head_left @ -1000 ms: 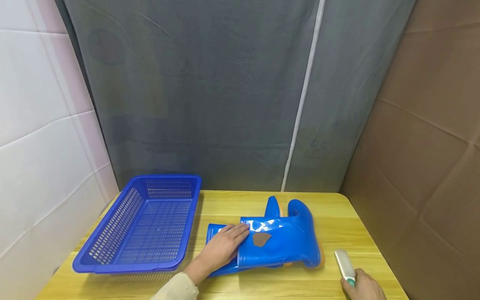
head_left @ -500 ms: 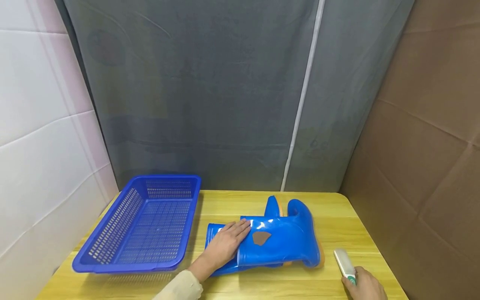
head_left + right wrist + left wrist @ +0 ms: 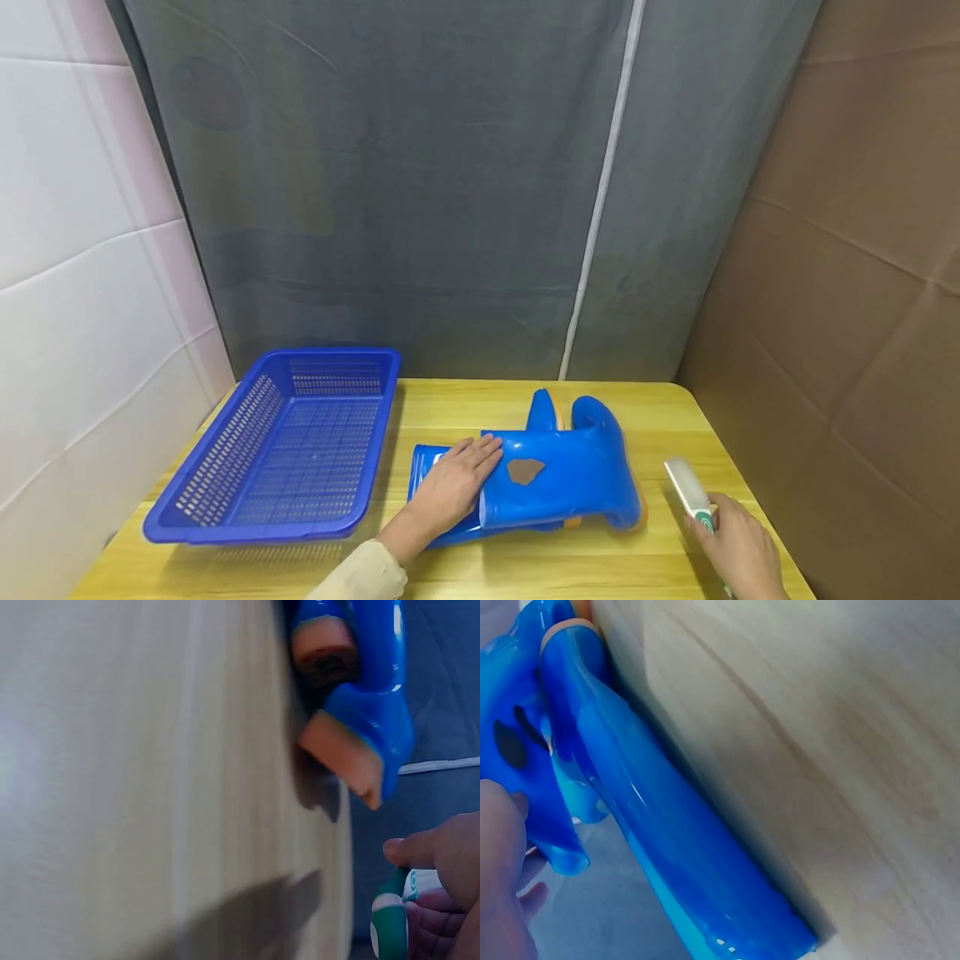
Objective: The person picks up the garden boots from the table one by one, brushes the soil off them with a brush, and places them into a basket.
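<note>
Two glossy blue rubber boots with orange soles lie on the table. The upper boot (image 3: 570,475), with a brown patch on its shaft, lies across the lower boot (image 3: 450,533); its toe points to the back. My left hand (image 3: 450,492) rests on the upper boot's shaft near the opening, fingers straight and together; its thumb is hidden in the head view. The right hand (image 3: 738,542) grips a brush (image 3: 686,483) by its green and white handle, right of the boots. The brush's long pale head points away from me, its shadow on the table beneath.
A blue plastic mesh basket (image 3: 315,458) stands at the left of the wooden table (image 3: 450,404). A grey curtain (image 3: 390,200) hangs behind the table's back edge, with a white cloth (image 3: 97,292) at left and a brown cloth (image 3: 847,275) at right.
The right hand and brush have risen off their earlier low spot and moved slightly away from me. The left hand has slid a little toward the boot's back side; the shaft looks flatter.
</note>
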`<action>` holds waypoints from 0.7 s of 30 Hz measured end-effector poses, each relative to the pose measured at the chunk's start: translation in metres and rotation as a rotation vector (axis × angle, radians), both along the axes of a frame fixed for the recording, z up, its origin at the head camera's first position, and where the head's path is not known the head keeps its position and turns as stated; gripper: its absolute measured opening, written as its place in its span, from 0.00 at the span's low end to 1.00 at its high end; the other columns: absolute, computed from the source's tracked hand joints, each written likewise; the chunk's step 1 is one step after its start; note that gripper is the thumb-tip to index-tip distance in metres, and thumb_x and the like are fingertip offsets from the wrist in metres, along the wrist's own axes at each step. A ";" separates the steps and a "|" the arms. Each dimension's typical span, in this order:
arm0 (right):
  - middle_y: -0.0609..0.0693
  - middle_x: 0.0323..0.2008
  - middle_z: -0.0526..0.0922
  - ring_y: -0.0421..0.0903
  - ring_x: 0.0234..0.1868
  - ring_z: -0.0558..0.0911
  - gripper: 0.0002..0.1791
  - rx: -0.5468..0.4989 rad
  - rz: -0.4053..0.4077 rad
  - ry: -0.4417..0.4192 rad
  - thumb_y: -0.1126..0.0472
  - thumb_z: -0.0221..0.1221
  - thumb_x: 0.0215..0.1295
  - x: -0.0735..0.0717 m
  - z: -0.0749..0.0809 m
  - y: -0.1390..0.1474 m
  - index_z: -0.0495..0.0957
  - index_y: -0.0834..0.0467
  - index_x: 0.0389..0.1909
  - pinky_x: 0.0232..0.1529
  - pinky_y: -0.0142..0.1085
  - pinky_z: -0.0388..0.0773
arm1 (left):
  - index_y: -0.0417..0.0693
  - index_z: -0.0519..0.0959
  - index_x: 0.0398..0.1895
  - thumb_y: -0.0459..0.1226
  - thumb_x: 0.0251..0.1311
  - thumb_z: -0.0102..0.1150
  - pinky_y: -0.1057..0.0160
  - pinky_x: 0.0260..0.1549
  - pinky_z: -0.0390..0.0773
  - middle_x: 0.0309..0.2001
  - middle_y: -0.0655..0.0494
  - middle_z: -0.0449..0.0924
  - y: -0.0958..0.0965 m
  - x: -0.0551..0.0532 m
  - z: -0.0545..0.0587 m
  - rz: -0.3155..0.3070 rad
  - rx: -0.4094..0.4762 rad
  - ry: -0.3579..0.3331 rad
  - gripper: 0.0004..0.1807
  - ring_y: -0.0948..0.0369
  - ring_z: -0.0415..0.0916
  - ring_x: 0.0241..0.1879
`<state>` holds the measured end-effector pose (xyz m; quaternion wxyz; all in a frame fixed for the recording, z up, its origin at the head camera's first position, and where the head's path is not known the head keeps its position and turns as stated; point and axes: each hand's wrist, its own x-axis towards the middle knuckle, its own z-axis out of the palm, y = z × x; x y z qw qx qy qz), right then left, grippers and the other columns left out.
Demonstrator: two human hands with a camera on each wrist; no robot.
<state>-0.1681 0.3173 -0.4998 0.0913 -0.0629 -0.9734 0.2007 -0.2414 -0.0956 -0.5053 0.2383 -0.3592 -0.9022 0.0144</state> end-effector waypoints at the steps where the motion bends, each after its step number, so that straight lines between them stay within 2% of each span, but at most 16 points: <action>1: 0.50 0.29 0.80 0.42 0.23 0.73 0.31 0.009 0.007 0.028 0.52 0.68 0.58 -0.001 0.003 0.000 0.74 0.67 0.56 0.21 0.34 0.67 | 0.48 0.74 0.65 0.35 0.68 0.52 0.55 0.69 0.71 0.67 0.54 0.75 0.001 0.001 0.001 -0.005 0.003 0.008 0.22 0.57 0.71 0.69; 8: 0.46 0.27 0.76 0.35 0.18 0.61 0.27 0.068 0.073 0.279 0.53 0.73 0.52 -0.013 0.025 -0.009 0.79 0.61 0.50 0.17 0.30 0.57 | 0.49 0.79 0.60 0.32 0.64 0.54 0.55 0.67 0.72 0.62 0.55 0.80 0.011 0.011 0.007 -0.039 0.013 0.084 0.20 0.58 0.76 0.65; 10: 0.44 0.26 0.75 0.32 0.18 0.59 0.26 0.072 0.091 0.329 0.54 0.74 0.50 -0.017 0.031 -0.013 0.81 0.59 0.49 0.17 0.30 0.56 | 0.49 0.80 0.59 0.32 0.63 0.56 0.55 0.67 0.72 0.61 0.55 0.81 0.013 0.013 0.009 -0.045 0.014 0.091 0.20 0.59 0.76 0.64; 15: 0.42 0.26 0.74 0.30 0.19 0.60 0.23 0.088 0.159 0.394 0.56 0.77 0.45 -0.026 0.039 -0.025 0.82 0.56 0.44 0.16 0.27 0.58 | 0.49 0.79 0.59 0.33 0.63 0.59 0.54 0.67 0.72 0.61 0.56 0.81 0.016 0.020 0.010 -0.044 -0.008 0.085 0.20 0.59 0.76 0.65; 21: 0.41 0.23 0.74 0.32 0.21 0.64 0.19 0.174 0.275 0.456 0.63 0.76 0.42 -0.034 0.039 -0.041 0.77 0.54 0.34 0.18 0.25 0.60 | 0.50 0.79 0.60 0.33 0.64 0.58 0.54 0.68 0.72 0.62 0.56 0.80 0.016 0.026 0.008 -0.029 -0.019 0.064 0.20 0.59 0.76 0.65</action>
